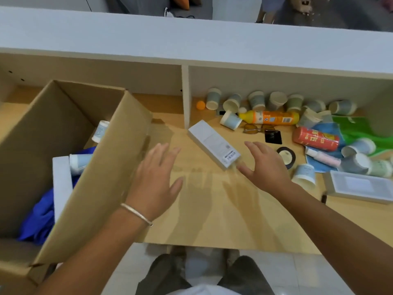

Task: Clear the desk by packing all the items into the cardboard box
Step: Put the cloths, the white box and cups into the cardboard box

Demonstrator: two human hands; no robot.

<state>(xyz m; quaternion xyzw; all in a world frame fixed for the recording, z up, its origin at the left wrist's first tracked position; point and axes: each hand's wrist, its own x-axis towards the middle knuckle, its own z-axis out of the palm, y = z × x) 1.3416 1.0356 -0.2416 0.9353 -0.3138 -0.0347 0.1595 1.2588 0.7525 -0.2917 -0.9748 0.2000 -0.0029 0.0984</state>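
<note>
A large cardboard box [110, 167] stands open at the left of the wooden desk [212, 209]. Inside it lie blue cloth [40, 218], a white box and paper cups. A long white carton [213, 143] lies flat in the desk's middle. My left hand [157, 182] hovers with spread fingers beside the box's right wall, holding nothing. Spread the same way, my right hand [265, 165] is just right of the carton; its thumb lies by the carton's near end.
Several paper cups [257, 101] lie scattered at the back right with an orange bottle [270, 118], glasses [255, 128], a red can [316, 139], a tape roll [287, 156], a flat grey box [359, 188], green and blue bags. A white divider [185, 96] splits the shelf.
</note>
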